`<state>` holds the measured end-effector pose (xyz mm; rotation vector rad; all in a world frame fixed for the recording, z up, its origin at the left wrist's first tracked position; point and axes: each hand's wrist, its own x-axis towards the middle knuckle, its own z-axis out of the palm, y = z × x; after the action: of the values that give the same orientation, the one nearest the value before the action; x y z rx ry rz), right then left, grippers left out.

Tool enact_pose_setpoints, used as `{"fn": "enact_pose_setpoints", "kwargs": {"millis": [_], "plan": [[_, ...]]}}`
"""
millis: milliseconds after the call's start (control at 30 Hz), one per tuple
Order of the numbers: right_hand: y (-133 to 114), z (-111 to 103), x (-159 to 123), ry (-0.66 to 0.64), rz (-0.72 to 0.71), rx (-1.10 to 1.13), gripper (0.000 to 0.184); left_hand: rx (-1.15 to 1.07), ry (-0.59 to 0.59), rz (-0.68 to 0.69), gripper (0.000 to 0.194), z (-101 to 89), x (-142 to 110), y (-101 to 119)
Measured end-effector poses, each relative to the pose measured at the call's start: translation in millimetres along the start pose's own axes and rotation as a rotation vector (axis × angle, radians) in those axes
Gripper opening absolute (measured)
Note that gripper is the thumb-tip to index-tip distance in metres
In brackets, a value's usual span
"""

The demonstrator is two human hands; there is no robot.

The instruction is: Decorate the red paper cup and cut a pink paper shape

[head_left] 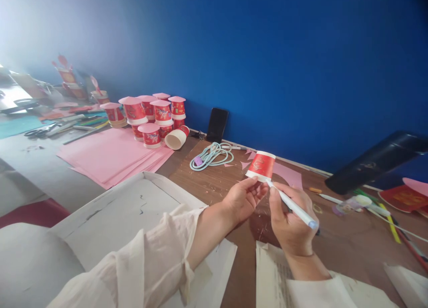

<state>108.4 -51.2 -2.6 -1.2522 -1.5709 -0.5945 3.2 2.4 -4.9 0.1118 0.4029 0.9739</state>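
A red paper cup with a white rim is held upside down by my left hand, whose fingers close on its lower edge. In my right hand is a white marker pen with a pale blue end. The pen's tip meets the white rim of the cup, or comes very near it. Behind the cup lie pink paper scraps along the wall. To the left of the cup rests a coiled light-blue cable.
Several red cups with pink paper tops stand stacked at the back left, beside pink paper sheets. A black phone leans on the blue wall. At right lies a black bottle-like cylinder. A white box lid sits front left.
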Motion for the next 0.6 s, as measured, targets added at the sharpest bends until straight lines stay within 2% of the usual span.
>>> {"fn": "enact_pose_setpoints", "kwargs": {"millis": [133,267,600], "plan": [[-1.5,-0.2,-0.1,0.041,-0.068,-0.013,0.016,-0.021,0.057,0.002,0.018,4.3,-0.3,2.7],[-5.8,0.0,-0.7,0.016,-0.102,0.036,0.02,-0.031,0.105,0.01,0.02,7.1,0.8,3.8],[-14.0,-0.7,-2.5,0.004,-0.14,0.145,0.027,-0.022,0.137,0.008,0.016,-1.3,8.5,5.9]]}}
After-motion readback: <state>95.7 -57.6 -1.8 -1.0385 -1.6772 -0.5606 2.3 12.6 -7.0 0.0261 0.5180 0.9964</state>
